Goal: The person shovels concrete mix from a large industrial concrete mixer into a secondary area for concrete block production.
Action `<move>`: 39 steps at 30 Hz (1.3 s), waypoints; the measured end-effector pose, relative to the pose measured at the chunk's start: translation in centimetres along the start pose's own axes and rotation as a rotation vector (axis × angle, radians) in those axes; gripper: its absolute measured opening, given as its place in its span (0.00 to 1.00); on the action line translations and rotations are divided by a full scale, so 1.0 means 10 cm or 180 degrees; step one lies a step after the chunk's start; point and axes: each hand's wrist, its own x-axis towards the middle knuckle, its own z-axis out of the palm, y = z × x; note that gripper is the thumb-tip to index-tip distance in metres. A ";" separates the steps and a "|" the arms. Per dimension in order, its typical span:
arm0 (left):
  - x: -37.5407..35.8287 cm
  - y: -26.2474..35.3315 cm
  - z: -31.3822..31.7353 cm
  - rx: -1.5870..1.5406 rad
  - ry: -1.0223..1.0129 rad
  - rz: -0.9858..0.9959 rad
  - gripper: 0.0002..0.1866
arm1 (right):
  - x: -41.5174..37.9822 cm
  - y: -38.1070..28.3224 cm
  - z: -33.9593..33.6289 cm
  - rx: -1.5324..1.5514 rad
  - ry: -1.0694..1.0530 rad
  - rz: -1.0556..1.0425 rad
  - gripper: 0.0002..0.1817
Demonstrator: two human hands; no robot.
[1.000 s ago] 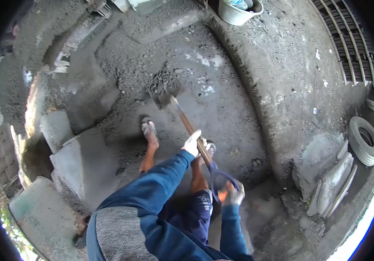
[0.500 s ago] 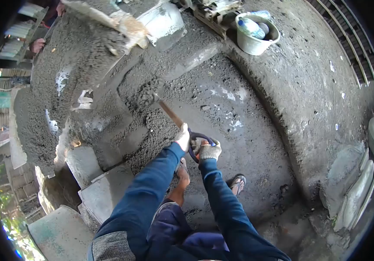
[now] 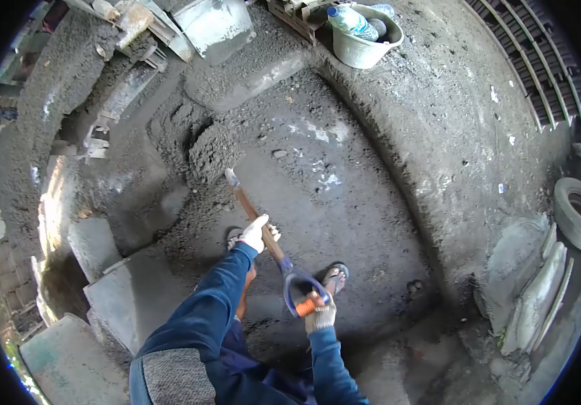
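A shovel [image 3: 243, 198] with a wooden shaft lies diagonally across the middle of the view. My left hand [image 3: 256, 235], in a pale glove, is closed round its shaft. At the near end, my gloved right hand [image 3: 322, 316] grips the orange bar of the blue-purple D-handle [image 3: 289, 287]. A mound of wet grey mortar or mud [image 3: 213, 154] covers the blade, leaving only a bit of metal at the shaft visible. Behind it, more loose wet mix [image 3: 175, 128] lies beside a dark hollow.
A bucket [image 3: 364, 50] holding plastic bottles stands on the raised ledge at the upper right. Grey slabs [image 3: 128, 297] lie at the left, and a pale container [image 3: 216, 30] sits at the top. My sandalled foot [image 3: 334, 277] is near the D-handle. A tyre [image 3: 574, 212] leans at the right.
My left hand has slid along the shaft toward the blade, farther from my right hand. The D-handle and right hand have come lower in view. The whole view has also shifted.
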 end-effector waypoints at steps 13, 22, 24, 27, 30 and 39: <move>-1.07 -2.49 -0.04 -0.0252 -0.0436 -0.0754 0.04 | -2.21 -0.83 -2.07 -0.0962 0.2470 -0.0530 0.05; -3.33 -2.58 0.81 -0.0337 -0.0610 -0.0820 0.14 | -2.87 -2.22 -2.48 -0.1925 0.0395 -0.0158 0.07; -3.99 -2.00 1.04 -0.0848 -0.1035 -0.0485 0.10 | -2.67 -2.34 -2.31 -0.1731 -0.0438 -0.0223 0.07; -4.90 -0.92 1.37 -0.0612 -0.1690 0.0645 0.10 | -2.20 -2.32 -1.98 -0.1570 -0.0932 -0.0483 0.08; -4.67 -0.74 1.43 -0.0122 -0.1655 0.0995 0.09 | -1.87 -2.39 -2.24 -0.1568 -0.0436 -0.0415 0.09; -2.57 -1.33 1.05 -0.0738 -0.0974 -0.0706 0.09 | -2.11 -1.92 -1.63 -0.0217 0.0559 -0.0124 0.08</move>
